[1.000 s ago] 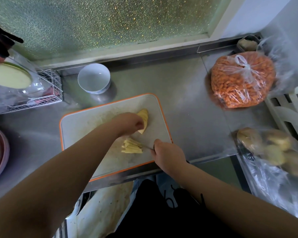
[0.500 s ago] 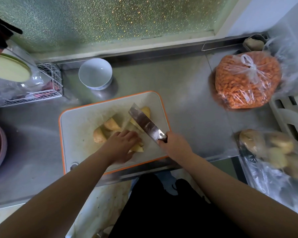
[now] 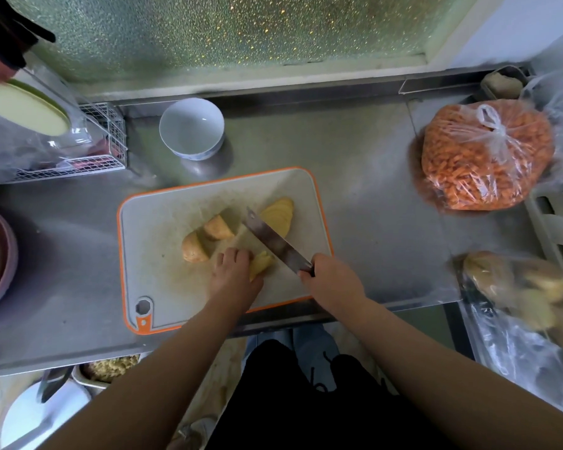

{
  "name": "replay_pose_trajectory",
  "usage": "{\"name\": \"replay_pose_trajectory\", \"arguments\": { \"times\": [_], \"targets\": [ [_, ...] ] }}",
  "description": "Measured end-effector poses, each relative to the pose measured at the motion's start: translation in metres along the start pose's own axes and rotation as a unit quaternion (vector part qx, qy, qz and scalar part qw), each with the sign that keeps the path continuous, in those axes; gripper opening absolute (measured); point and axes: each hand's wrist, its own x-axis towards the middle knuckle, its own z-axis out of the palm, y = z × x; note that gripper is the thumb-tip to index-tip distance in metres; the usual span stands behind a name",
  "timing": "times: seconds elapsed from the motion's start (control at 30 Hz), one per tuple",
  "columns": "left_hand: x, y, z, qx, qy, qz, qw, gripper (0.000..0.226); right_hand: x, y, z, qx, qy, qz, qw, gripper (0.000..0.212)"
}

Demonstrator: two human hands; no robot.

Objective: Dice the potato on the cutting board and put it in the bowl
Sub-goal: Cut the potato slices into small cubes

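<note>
Raw potato is firm and dense, but its cut faces are wet and slick, so the stack of potato strips (image 3: 260,265) is best pinned from above with curled fingers set back from the blade, flat faces down on the cutting board (image 3: 163,222). The left hand (image 3: 233,271) does that, its fingers bent over the strips near the board's front edge. The right hand (image 3: 330,279) is wrapped round the handle of the knife (image 3: 275,243), the blade slanting over the board just right of the strips, apparently raised, though height is hard to judge. Two potato chunks (image 3: 205,238) lie at the board's middle, a fan of slices (image 3: 278,214) toward its back right. The bowl (image 3: 192,126) stands behind the board, nothing visible in it
</note>
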Motion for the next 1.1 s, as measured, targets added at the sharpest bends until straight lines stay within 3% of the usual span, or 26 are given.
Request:
{"name": "replay_pose_trajectory", "arguments": {
  "times": [0.13,0.23,0.37,0.5,0.67,0.87,1.1],
  "targets": [
    [-0.010,0.016,0.011,-0.097,0.043,-0.127,0.986,0.047,0.000,-0.001,0.002,-0.002,0.008,0.009,1.000,0.025],
    [-0.011,0.021,0.010,-0.135,0.029,-0.157,0.978,0.055,0.000,-0.002,0.001,-0.029,-0.003,-0.004,1.000,0.023],
    [-0.016,0.005,0.005,-0.099,-0.031,-0.080,0.991,0.081,0.000,0.001,0.001,-0.061,0.004,-0.023,0.998,0.023],
    [-0.026,-0.013,0.011,-0.068,-0.004,-0.008,0.998,0.079,-0.001,0.002,0.001,-0.110,0.015,-0.061,0.992,0.022],
    [-0.021,-0.017,0.015,-0.075,0.018,-0.011,0.997,0.071,-0.004,0.002,0.003,-0.140,0.018,-0.086,0.986,0.022],
    [-0.026,-0.010,0.014,-0.135,0.015,-0.031,0.990,0.092,-0.003,0.002,0.005,-0.088,0.009,-0.056,0.995,0.022],
    [-0.028,-0.027,0.007,-0.079,-0.002,0.035,0.996,0.083,-0.002,0.004,0.006,-0.072,-0.004,-0.031,0.997,0.022]
  ]
}}
